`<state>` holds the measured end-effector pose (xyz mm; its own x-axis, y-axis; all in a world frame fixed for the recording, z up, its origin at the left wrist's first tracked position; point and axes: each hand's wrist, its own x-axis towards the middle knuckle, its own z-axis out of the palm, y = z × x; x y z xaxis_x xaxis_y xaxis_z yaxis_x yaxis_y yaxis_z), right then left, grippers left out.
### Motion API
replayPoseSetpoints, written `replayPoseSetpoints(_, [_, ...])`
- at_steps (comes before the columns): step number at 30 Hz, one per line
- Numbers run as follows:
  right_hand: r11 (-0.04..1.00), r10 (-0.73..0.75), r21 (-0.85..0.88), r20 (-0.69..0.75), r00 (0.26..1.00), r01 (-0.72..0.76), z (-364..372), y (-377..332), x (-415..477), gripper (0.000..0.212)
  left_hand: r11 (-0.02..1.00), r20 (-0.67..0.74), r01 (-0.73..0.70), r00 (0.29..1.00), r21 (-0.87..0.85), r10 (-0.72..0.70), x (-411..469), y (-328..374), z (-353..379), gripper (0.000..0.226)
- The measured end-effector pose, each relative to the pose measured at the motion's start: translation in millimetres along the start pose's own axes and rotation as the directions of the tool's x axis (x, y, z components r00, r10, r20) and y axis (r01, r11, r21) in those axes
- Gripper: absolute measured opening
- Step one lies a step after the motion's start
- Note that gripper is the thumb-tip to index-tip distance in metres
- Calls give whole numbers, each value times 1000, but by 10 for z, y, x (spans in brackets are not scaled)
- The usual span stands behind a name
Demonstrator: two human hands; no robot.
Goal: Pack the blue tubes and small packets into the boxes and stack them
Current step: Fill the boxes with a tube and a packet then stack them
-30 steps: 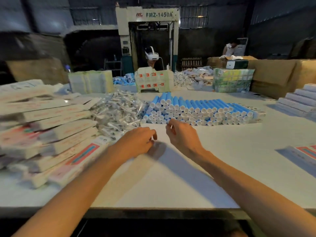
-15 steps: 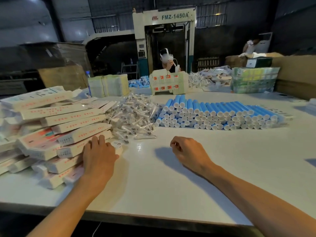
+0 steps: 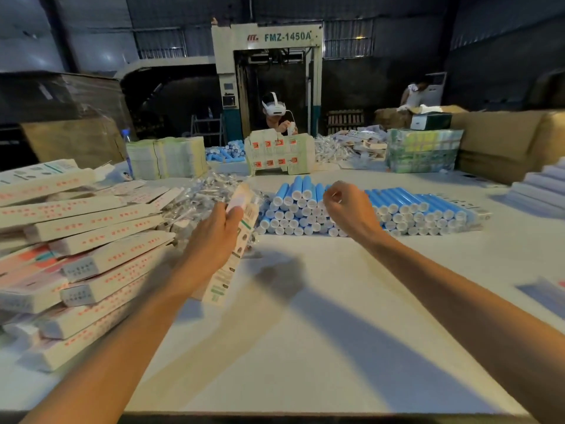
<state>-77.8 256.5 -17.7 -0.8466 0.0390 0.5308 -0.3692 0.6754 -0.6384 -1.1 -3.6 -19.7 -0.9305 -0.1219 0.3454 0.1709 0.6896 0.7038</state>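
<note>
My left hand (image 3: 215, 237) grips a long flat white box (image 3: 235, 249) and holds it tilted above the table, beside the box heap. A stack of blue tubes with white caps (image 3: 397, 209) lies in a row at mid-table. My right hand (image 3: 348, 208) hovers over the left part of that stack with its fingers curled; I see nothing in it. A pile of small clear packets (image 3: 195, 197) lies between the tubes and the heap of flat white boxes (image 3: 85, 240) on the left.
The white table (image 3: 305, 347) runs to a near edge at the bottom. Across it a person in a headset (image 3: 276, 113) works behind a printed carton (image 3: 279, 156). Wrapped bundles (image 3: 423, 154), brown cartons (image 3: 504, 139) and white boxes (image 3: 541, 188) stand at the right.
My left hand has lifted a flat box off the left heap and brought it toward the middle. My right hand has moved forward from the bare table up to the blue tubes.
</note>
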Motion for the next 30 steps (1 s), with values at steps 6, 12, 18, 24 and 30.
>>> replayPoseSetpoints(6, [929, 206, -329, 72, 976, -172, 119, 223, 900, 44, 720, 188, 123, 982, -683, 11, 177, 9, 393, 48])
replayPoseSetpoints(12, [822, 374, -533, 239, 896, -201, 368, 314, 1134, 48, 515, 255, 192, 965, -835, 54, 151, -180, 701, 43])
replayPoseSetpoints(18, [814, 329, -566, 269, 905, -128, 308, 265, 1215, 7, 459, 261, 193, 961, -867, 90, 180, -288, 658, 44])
replayPoseSetpoints(24, [775, 362, -626, 329, 872, -86, 314, 22, 1233, 8, 555, 223, 171, 974, -814, 28, 161, -298, 606, 49])
replayPoseSetpoints(30, [710, 473, -702, 418, 775, -55, 207, -99, 1293, 14, 571, 228, 149, 971, -807, 70, 163, -342, 590, 42])
